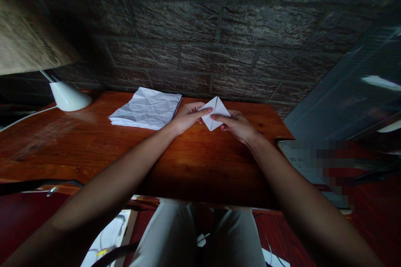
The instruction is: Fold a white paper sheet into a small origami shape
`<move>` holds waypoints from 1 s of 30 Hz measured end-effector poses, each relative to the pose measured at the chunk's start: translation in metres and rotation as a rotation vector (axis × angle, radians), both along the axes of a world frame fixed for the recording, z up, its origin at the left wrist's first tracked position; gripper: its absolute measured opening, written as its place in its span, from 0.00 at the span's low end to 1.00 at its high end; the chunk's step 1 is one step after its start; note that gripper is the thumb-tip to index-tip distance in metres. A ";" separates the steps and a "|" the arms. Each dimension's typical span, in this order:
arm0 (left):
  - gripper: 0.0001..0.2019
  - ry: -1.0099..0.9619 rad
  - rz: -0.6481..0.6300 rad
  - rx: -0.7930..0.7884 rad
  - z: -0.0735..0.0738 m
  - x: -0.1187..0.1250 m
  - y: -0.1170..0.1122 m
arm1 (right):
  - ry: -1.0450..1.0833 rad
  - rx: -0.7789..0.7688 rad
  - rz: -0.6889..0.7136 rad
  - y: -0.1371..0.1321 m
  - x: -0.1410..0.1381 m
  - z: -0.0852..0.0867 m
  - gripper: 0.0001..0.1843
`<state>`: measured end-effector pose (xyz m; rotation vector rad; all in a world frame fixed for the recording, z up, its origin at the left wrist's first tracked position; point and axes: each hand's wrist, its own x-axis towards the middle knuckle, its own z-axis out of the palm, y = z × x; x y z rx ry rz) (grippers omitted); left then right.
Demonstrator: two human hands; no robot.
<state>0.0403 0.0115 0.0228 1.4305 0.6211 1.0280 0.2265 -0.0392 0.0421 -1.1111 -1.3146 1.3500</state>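
A small piece of folded white paper (216, 108), diamond-shaped with a split or crease down its middle, is held up over the wooden table (200, 158). My left hand (190, 116) pinches its left corner, thumb on the front and fingers behind. On the right side my right hand (235, 123) grips it the same way, its thumb near the centre line. The fingers behind the paper are partly hidden. Left of my left hand lies a stack of creased white paper sheets (145, 108).
A lamp with a white base (70, 98) and a brownish shade (28, 29) stands at the left, its cord trailing off the edge. Behind the table rises a dark brick wall (194, 21). A grey panel (341, 79) leans at the right, above a partly blurred flat device (300, 160).
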 end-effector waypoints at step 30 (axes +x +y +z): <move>0.24 0.054 0.125 0.103 0.015 -0.004 0.000 | 0.022 -0.029 -0.086 0.002 0.005 0.002 0.21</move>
